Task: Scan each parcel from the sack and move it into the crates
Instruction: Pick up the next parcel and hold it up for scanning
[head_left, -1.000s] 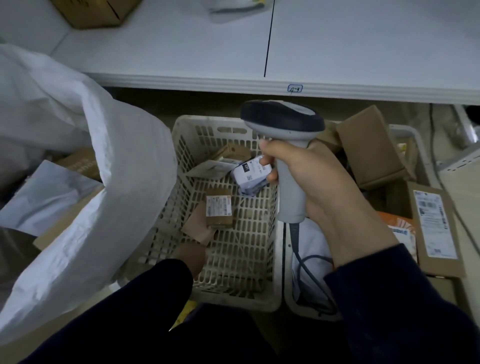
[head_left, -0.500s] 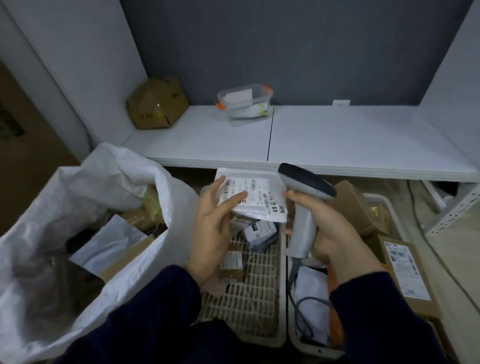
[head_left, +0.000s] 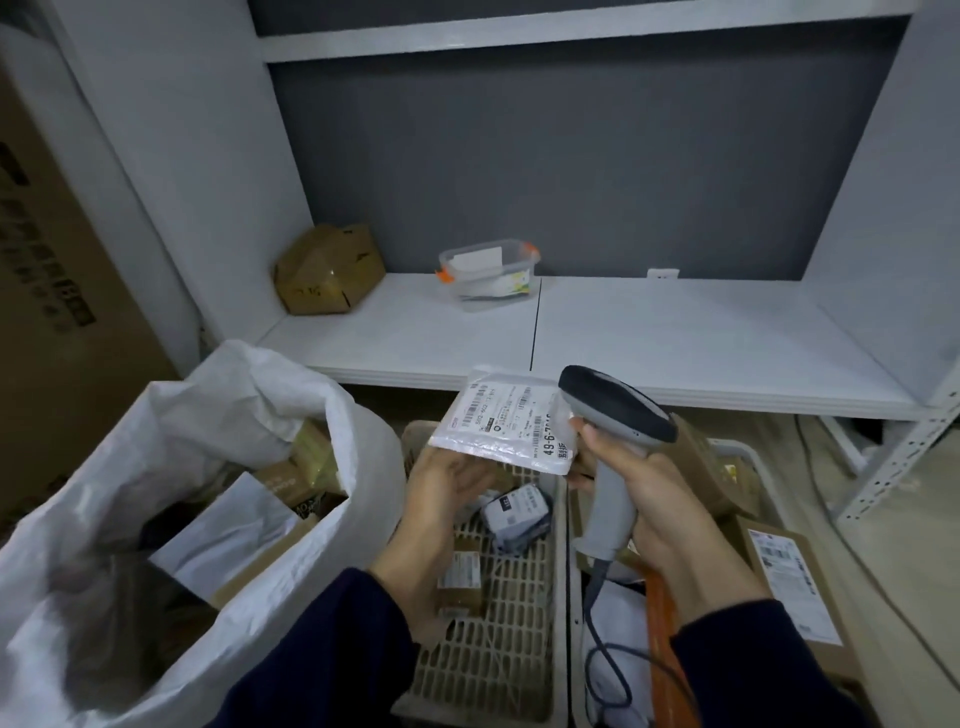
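Note:
A flat white parcel (head_left: 506, 421) with a shipping label facing me hangs above the left crate (head_left: 558, 597). My left hand (head_left: 436, 509) lies palm-up just below its lower left edge, fingers relaxed and blurred. My right hand (head_left: 670, 509) grips the handle of the grey scanner (head_left: 613, 405), whose dark head is beside the parcel's right edge; the fingertips touch that edge. The open white sack (head_left: 182, 415) at the left holds brown boxes and a white mailer. A grey wrapped parcel (head_left: 517, 514) and a small labelled box (head_left: 460, 571) lie in the left crate.
The right crate (head_left: 748, 457) holds brown boxes, one labelled box (head_left: 795, 577), and the scanner's cable (head_left: 608, 660). Behind the crates runs a low white shelf (head_left: 675, 338) with a cardboard box (head_left: 327, 270) and a clear container (head_left: 488, 273). A large carton (head_left: 41, 260) stands at the left.
My head has tilted up, showing the shelf. My left hand lifted the white parcel out of the crate beside the scanner; its fingers have since dropped from the parcel's face to beneath it.

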